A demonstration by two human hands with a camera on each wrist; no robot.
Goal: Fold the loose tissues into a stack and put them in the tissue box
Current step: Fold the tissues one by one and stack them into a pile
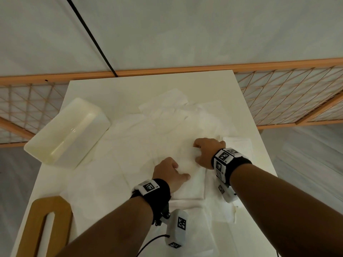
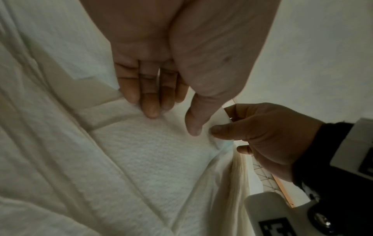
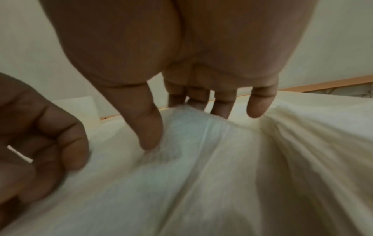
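Folding step: left hand [image 1: 168, 172] pressing folded tissue [image 1: 193, 182] flat, grip relaxed; right hand [image 1: 207, 152] pinching its far corner; loose tissues [image 1: 167, 115] beyond; tissue box [image 1: 68, 130] left thereof on desk [image 1: 87, 89]; next, likely creasing and aligning edges.

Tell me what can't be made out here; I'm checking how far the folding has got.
- Layers in the folded white tissue: head view, washed out; the left hand covers part.
- Right hand grip on the tissue: fingertips hidden in head view, right wrist view blurred.
- Inside of the translucent white plastic tissue box: lies tilted, contents unreadable.
- Wooden lid: cut off by the bottom edge.
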